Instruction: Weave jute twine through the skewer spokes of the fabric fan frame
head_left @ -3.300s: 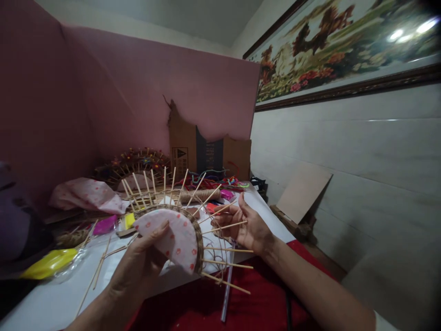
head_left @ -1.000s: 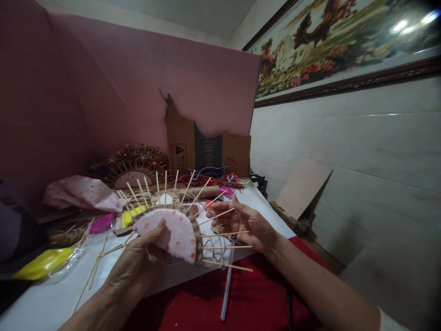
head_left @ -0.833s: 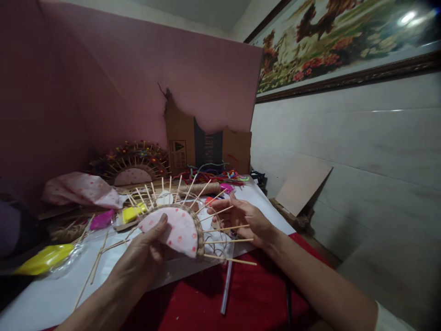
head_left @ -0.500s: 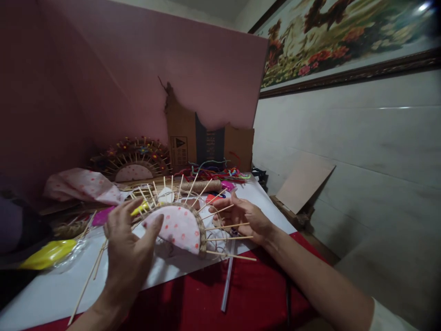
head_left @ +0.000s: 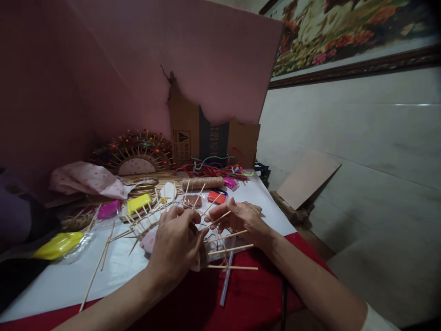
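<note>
A half-round craft piece (head_left: 149, 240) of pink dotted cloth, rimmed with woven twine and ringed by thin wooden sticks (head_left: 229, 251), lies low over the white sheet. My left hand (head_left: 175, 246) lies over it, back up, with fingers curled on its top edge, and hides most of the cloth. My right hand (head_left: 237, 219) is at the piece's right side, fingers bent among the sticks and pinching a thin strand of twine or a stick; which one is unclear.
The white sheet (head_left: 69, 280) lies on a red cloth (head_left: 251, 299). On it are a twine spool (head_left: 203, 182), clay packets in yellow (head_left: 58, 244), magenta and red, loose sticks, a clear tube (head_left: 225, 282) and dotted fabric (head_left: 86, 178). A finished fan piece (head_left: 138, 154) and cardboard lean on the pink wall.
My left hand left the piece's lower left edge and came over its top, covering the cloth. The piece sank flatter toward the table. The camera tilted downward.
</note>
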`<state>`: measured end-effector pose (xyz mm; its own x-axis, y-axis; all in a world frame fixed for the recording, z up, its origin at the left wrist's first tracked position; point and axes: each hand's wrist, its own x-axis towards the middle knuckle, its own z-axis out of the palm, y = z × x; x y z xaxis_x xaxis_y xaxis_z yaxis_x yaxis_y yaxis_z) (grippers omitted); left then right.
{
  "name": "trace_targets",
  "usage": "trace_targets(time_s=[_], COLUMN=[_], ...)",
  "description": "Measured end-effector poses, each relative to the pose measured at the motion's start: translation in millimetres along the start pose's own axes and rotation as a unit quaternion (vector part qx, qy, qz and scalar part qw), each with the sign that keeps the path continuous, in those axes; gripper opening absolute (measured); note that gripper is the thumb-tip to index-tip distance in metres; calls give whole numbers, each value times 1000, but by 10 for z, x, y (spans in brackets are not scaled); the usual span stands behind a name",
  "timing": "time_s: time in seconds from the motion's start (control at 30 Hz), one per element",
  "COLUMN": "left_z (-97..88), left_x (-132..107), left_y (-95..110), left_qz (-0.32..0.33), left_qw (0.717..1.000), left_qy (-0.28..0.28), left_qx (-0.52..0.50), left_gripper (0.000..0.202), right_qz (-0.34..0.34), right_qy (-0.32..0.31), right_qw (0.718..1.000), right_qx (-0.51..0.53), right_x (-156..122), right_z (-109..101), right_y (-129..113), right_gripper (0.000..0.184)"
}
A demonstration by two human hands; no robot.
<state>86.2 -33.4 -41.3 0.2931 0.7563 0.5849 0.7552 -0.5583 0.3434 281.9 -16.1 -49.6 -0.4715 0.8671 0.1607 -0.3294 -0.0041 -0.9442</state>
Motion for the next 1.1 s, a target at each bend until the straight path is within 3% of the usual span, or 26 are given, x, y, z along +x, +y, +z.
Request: trace_targets(time_s=[0.17,0.4,0.7,1.1], left_z=[-33,-7,12,-2], left_x=[47,0,-124,-144], left_y=[24,-76,-213,-191], left_qz=[2,43,70,99], left_qw=[1000,998,995,991], left_qy=[-17,46,60,84], left_qx=[6,21,21,13], left_gripper=[10,12,11,15], right_qz=[33,38,59,47], right_qy=[3,15,-4,-11], right_qw=[999,999,998,999], right_qx=[26,17,7,-16], right_x=[9,-2,-39,-58], right_z=[-3,7,36,32], right_y=[-7,-45,-20,-23], right_gripper=[54,62,65,65])
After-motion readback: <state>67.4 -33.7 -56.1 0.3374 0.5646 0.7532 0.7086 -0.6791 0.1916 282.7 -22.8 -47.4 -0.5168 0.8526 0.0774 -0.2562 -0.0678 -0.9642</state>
